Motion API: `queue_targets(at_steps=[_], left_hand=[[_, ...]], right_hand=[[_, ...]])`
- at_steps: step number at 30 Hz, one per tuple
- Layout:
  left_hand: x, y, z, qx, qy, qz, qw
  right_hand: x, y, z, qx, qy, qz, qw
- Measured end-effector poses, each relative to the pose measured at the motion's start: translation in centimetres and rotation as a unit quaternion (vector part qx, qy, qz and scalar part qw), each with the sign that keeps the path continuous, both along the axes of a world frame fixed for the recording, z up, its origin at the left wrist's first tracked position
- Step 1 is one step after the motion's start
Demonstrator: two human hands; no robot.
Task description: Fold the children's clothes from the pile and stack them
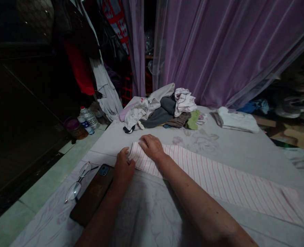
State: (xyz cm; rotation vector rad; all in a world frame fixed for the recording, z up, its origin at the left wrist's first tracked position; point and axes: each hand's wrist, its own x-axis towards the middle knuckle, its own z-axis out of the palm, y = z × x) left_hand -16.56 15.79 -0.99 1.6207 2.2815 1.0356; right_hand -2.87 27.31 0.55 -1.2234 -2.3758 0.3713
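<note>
A pair of pink-and-white striped trousers (208, 171), seemingly folded lengthwise, stretches in a long strip across the bed from the middle to the lower right. At its left end, my left hand (125, 168) has thumb and fingers closed about the near edge. My right hand (152, 148) lies palm down over the far side of that same end, its fingers bent together on the cloth. The tips of the right fingers are partly hidden. Just left of my left wrist are a dark phone (94, 193) and a pair of glasses (78, 183).
A heap of mixed clothes (157, 111) lies at the back of the bed, with a folded white cloth (236, 120) to its right. Purple curtains (198, 51) hang behind. Plastic bottles (90, 118) stand on the tiled floor (44, 195) at left.
</note>
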Motion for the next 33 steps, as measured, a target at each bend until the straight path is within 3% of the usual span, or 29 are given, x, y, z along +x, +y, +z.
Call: queue_targets(at_steps=[3,5,8,10,13,15,19,21,24,27,33], left_hand=[[0.8,-0.8,0.0,0.087,0.143,-0.053,0.984],[1.8,-1.2,-0.2,0.109,0.210,-0.124,0.964],[3.2,-1.4,-1.2,0.077,0.258,-0.266,0.925],[3.4,-1.5,-2.1,0.037,0.271,-0.307,0.911],[2.8,-1.3,-2.7,-0.008,0.269,-0.297,0.916],[2.7,-1.0,-2.2,-0.032,0.256,-0.282,0.924],[5.2,0.4,0.0,-0.045,0.239,-0.253,0.936],[8.0,1.4,0.7,-0.014,0.233,-0.295,0.926],[12.9,3.0,0.5,0.020,0.227,-0.388,0.893],[16.2,4.3,-0.7,0.017,0.244,-0.383,0.891],[16.7,4.5,-2.7,0.089,0.252,-0.357,0.895]], right_hand=[[2.2,-2.3,0.4,0.039,0.030,0.016,0.999],[4.5,-4.0,0.2,0.043,0.010,0.035,0.998],[8.8,-5.8,-0.7,0.029,-0.067,0.055,0.996],[11.7,-6.3,-1.1,0.012,-0.119,0.044,0.992],[15.3,-6.3,-0.9,-0.016,-0.139,0.038,0.989],[17.1,-5.9,-0.2,-0.027,-0.104,0.026,0.994],[19.6,-3.8,1.2,-0.042,-0.078,-0.153,0.984],[20.3,-2.6,1.4,-0.063,-0.111,-0.208,0.970],[20.8,-1.2,1.5,-0.111,-0.138,-0.210,0.961],[20.8,-0.8,1.7,-0.139,-0.143,-0.204,0.959],[21.6,-0.9,1.7,-0.166,-0.109,-0.150,0.969]])
